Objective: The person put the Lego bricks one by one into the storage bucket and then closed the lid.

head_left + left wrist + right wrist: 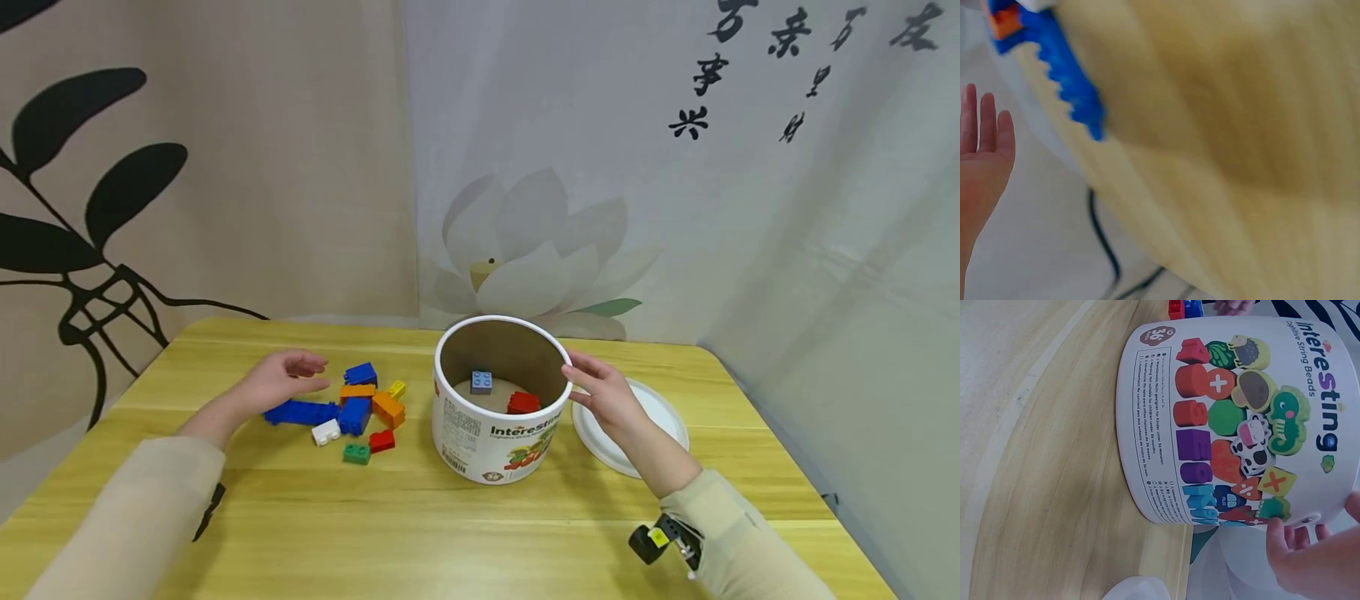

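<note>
My left hand (281, 377) hovers over the left edge of a small pile of toy bricks, fingers loosely bent and nothing in them. Beneath it lies a long blue brick (298, 412); beside that are a white brick (326, 432), a blue block (355, 415) and orange bricks (388, 409). A white round bucket (468, 433) with printed toy pictures stands upright at mid-table. At its right side my right hand (606, 398) holds it by the rim and upper wall. Inside the bucket lie a grey-blue brick (481, 382) and a red brick (523, 402).
A white round lid (660, 408) lies flat right of the bucket, partly under my right forearm. Green (357, 453) and red bricks (382, 441) sit at the pile's near side. Behind the wooden table (420, 542) hangs a printed curtain (300, 167).
</note>
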Demonstrator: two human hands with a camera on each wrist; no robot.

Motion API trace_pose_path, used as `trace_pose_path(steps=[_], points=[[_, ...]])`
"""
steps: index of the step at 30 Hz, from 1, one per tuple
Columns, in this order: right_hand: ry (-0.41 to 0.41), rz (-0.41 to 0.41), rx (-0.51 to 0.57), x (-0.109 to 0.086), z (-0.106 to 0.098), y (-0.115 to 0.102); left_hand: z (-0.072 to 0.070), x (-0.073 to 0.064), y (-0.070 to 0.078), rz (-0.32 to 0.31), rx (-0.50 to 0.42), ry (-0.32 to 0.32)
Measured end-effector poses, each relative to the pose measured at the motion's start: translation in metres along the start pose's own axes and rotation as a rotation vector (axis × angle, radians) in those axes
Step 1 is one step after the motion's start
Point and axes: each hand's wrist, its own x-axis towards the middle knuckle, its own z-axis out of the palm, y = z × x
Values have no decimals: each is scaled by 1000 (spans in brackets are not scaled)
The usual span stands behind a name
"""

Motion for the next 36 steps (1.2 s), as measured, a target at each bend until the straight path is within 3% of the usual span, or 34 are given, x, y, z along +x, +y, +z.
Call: trace_pose_path(steps=[6,12,27,36], points=[[1,-1,-8,-1,1,1,-2,-12,-26,-67,37,25],[0,2,-13,-1,0,2,2,-16,-40,-77,33,-17],[6,-3,-27,1,0,-1,7,-20,-49,-81,115,-75],[4,3,-10,-1,1,-1,4,-23,-52,-63,115,-71]])
